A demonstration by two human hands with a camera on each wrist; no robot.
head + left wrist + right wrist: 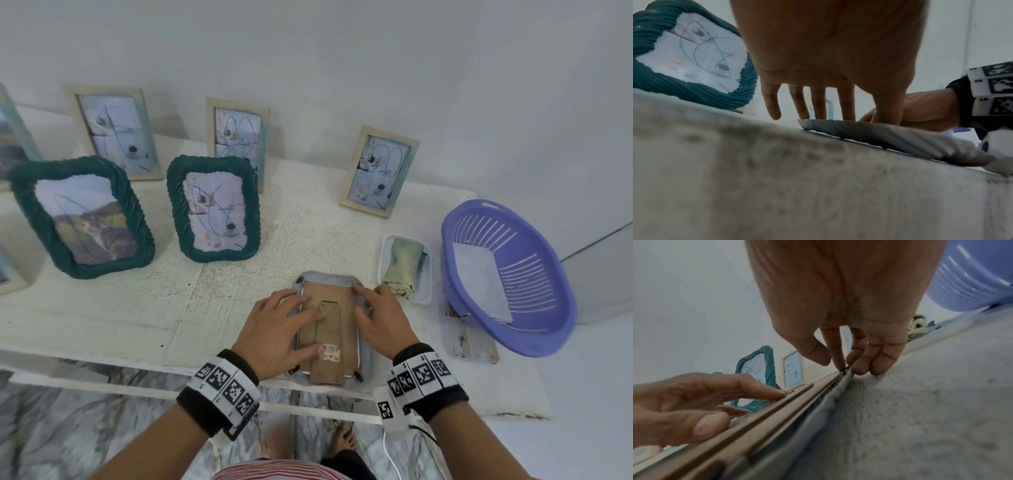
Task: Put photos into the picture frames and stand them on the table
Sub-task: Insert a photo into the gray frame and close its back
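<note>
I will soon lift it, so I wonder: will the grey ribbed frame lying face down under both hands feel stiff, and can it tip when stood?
The grey ribbed frame probably stays stiff: its brown cardboard back lies flat. Standing, it may tip easily, resting on one narrow cardboard stand.

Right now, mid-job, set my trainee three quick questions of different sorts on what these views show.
1. True or false: the frame under the hands lies face down, its cardboard back up.
2. Multiple choice: where is the right hand? A) in the purple basket B) on the right edge of the face-down frame C) lifting a green wicker frame
3. Fill in: the left hand rests on the frame's cardboard ____.

Key: 1 true; 2 B; 3 back.
</note>
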